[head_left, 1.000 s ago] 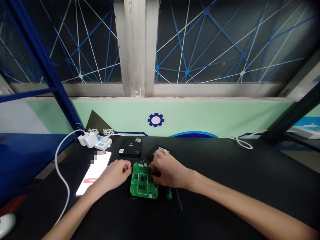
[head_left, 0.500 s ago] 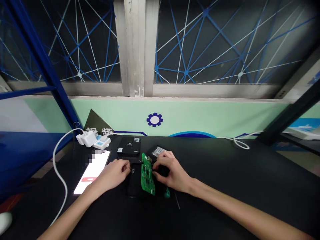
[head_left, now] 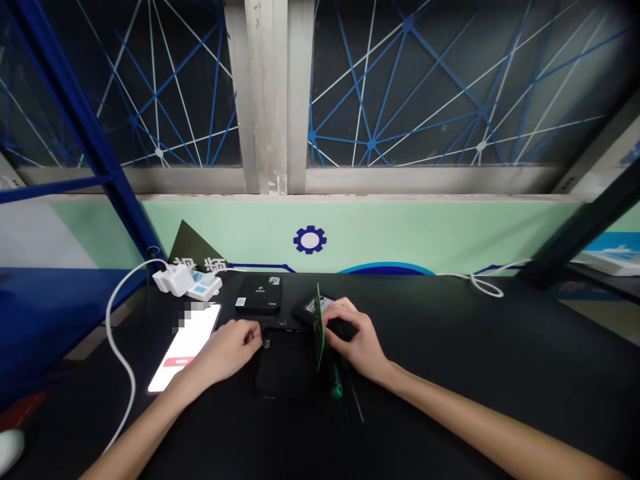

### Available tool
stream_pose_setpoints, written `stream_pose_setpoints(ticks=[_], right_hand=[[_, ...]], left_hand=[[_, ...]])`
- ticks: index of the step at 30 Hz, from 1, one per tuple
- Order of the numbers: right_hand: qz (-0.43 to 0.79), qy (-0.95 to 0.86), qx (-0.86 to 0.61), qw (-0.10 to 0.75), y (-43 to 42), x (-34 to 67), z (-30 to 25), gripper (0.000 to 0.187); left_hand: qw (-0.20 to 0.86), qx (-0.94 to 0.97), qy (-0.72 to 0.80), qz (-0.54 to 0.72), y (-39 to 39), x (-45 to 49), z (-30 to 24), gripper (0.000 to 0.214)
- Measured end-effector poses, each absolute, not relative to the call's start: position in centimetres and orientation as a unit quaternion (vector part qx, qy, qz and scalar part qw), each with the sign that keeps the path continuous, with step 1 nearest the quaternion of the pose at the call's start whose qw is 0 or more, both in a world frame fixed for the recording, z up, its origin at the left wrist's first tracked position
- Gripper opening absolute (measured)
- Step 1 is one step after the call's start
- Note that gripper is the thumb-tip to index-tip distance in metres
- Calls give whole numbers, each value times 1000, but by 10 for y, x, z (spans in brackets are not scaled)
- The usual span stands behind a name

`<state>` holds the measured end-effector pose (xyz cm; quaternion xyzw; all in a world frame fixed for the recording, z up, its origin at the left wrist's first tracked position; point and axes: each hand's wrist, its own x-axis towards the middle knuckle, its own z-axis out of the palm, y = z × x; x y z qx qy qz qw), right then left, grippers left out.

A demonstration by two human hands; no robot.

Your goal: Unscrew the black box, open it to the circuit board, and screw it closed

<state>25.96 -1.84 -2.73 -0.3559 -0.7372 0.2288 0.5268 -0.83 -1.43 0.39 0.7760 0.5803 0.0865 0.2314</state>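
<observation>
My right hand [head_left: 356,339] pinches a green circuit board [head_left: 319,337], which stands upright and nearly edge-on to me. The board is just over the right side of an open black plastic case [head_left: 286,365] lying on the table. At the case's upper left corner, the curled fingers of my left hand [head_left: 233,348] grip its edge. A small metallic part [head_left: 267,344] shows in that corner. Below my right hand lies a tool with a green handle [head_left: 336,385], partly hidden. Beside it is a thin metal rod [head_left: 357,402].
Behind the case sit a closed black box [head_left: 259,294] and a dark piece with a white label [head_left: 313,305]. A lit phone [head_left: 183,350] lies left, near a white power strip with a plug [head_left: 203,285]. A white cable [head_left: 113,333] loops down the left side.
The circuit board has moved right and turned from showing its face to edge-on, uncovering the case's interior. My right hand has shifted right with it. My left hand has stayed put.
</observation>
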Motion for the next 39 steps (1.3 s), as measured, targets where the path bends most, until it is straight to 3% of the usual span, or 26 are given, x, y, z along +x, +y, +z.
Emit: stream_pose_setpoints(ticks=[13,21,39], right_hand=[[254,-681,-390,566,-13,261,-35,12],[232,-720,-375,535,-17,259,-30,16],[194,-804,-344,444,-24,254,-24,5]], left_hand=[[237,792,555,92,-13,-14,3,24],[244,801,541,84,-12,-14,3,21],[209,807,548,72,-14,-10,1,25]])
